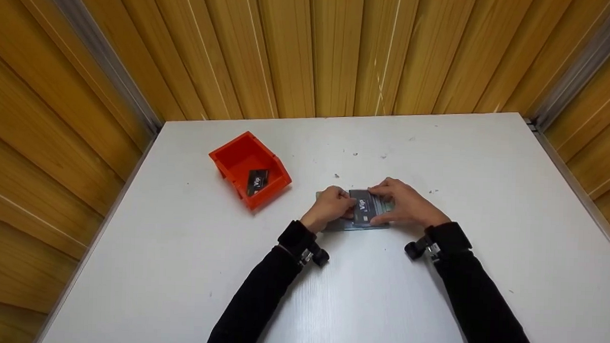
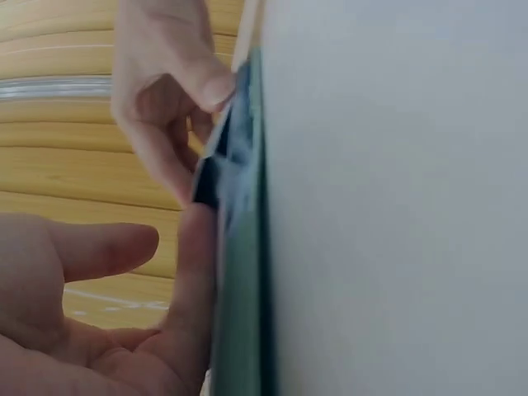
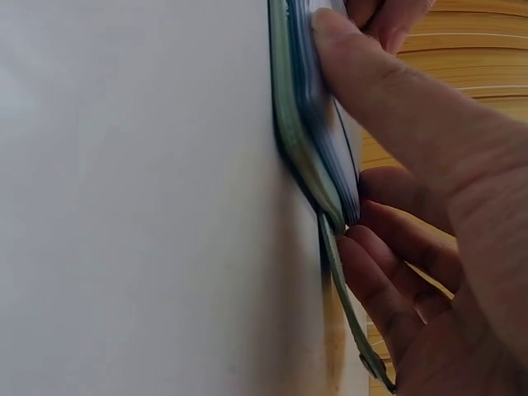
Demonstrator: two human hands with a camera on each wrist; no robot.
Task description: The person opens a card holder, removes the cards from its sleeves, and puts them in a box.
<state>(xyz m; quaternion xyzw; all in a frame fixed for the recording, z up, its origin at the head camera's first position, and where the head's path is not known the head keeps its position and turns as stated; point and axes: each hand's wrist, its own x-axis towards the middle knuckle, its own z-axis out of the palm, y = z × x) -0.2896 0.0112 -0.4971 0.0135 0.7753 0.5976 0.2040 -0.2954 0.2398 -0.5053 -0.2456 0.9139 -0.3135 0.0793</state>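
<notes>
A greenish card holder (image 1: 341,226) with clear, leaf-like sleeves lies open on the white table. On top of it is a black card (image 1: 363,206) with white "Vip" lettering. My right hand (image 1: 408,203) holds the card by its edges, thumb on the near side and fingers on the far side. From the left, my left hand (image 1: 329,208) rests at the holder, touching the card's left edge. One straight left digit presses along the holder (image 2: 238,305) in the left wrist view, while another stands off in the air. Stacked sleeves (image 3: 330,157) show edge-on in the right wrist view.
A red open bin (image 1: 242,156) stands left of the hands, a second black "Vip" card (image 1: 257,181) inside it. The white table (image 1: 180,258) ends at a wood-patterned wall (image 1: 334,50) behind. Small specks mark the tabletop beyond the holder.
</notes>
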